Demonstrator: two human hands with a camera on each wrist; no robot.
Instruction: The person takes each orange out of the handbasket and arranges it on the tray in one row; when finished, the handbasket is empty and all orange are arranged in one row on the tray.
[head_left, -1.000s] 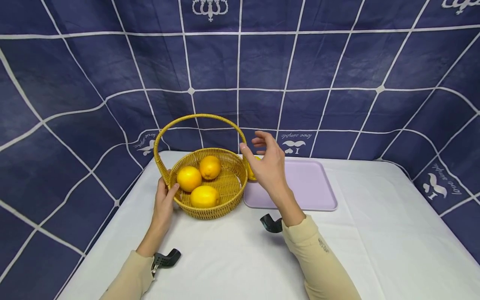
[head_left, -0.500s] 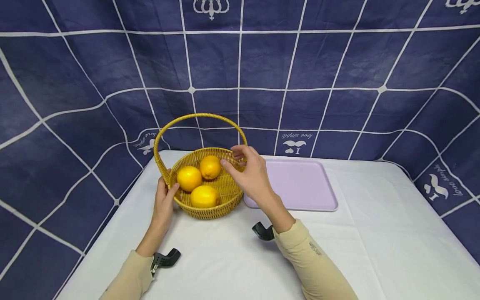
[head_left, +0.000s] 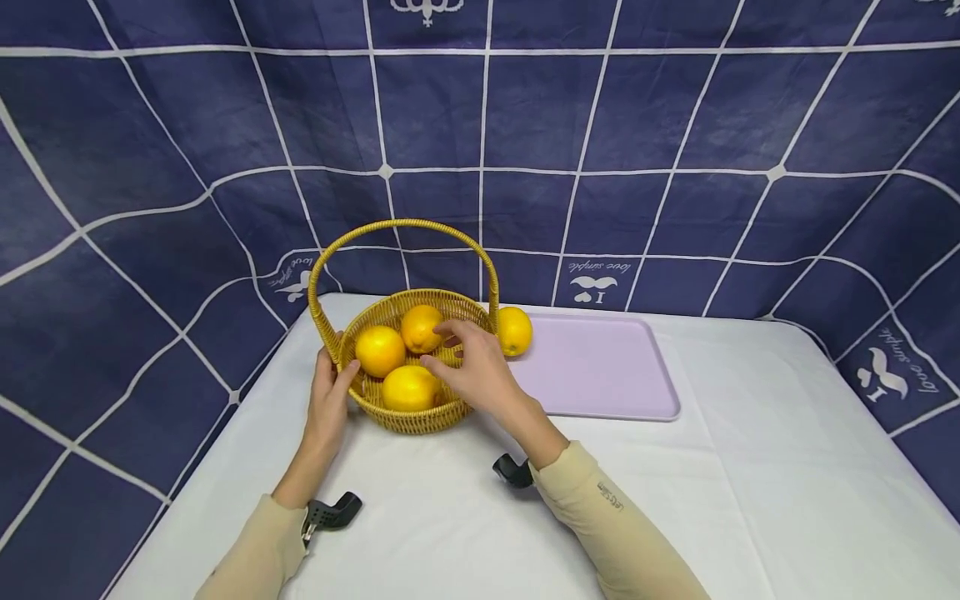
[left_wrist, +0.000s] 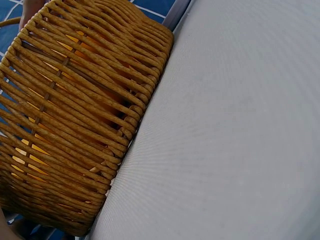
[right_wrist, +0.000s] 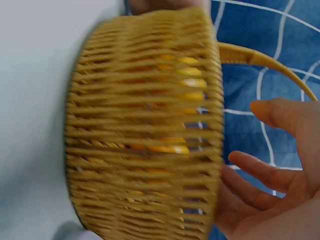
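On the table's left half stands a yellow wicker basket (head_left: pixel 420 423) with a tall arched handle (head_left: pixel 408 223). In it lie an orange (head_left: pixel 421 328) at the back, another round orange-yellow fruit (head_left: pixel 379 351) at the left and an oval lemon-like fruit (head_left: pixel 410 388) in front. My left hand (head_left: pixel 327 398) grips the basket's left rim, thumb over the edge and fingers outside. Over the basket's right side is my right hand (head_left: pixel 480 371), fingers apart and holding nothing, fingertips close to the back orange; contact cannot be told. Through the weave (right_wrist: pixel 145 125) the right wrist view shows bits of fruit.
A lilac tray (head_left: pixel 600 367) lies right of the basket, and a yellow fruit (head_left: pixel 514 331) rests at its left end, close by the handle's foot. White cloth (head_left: pixel 757 467) covers the table. A blue checked curtain (head_left: pixel 637 125) hangs behind.
My right hand has moved left and down, from beside the handle's right foot to inside the basket's rim, uncovering the fruit on the tray. My left hand keeps its grip on the rim.
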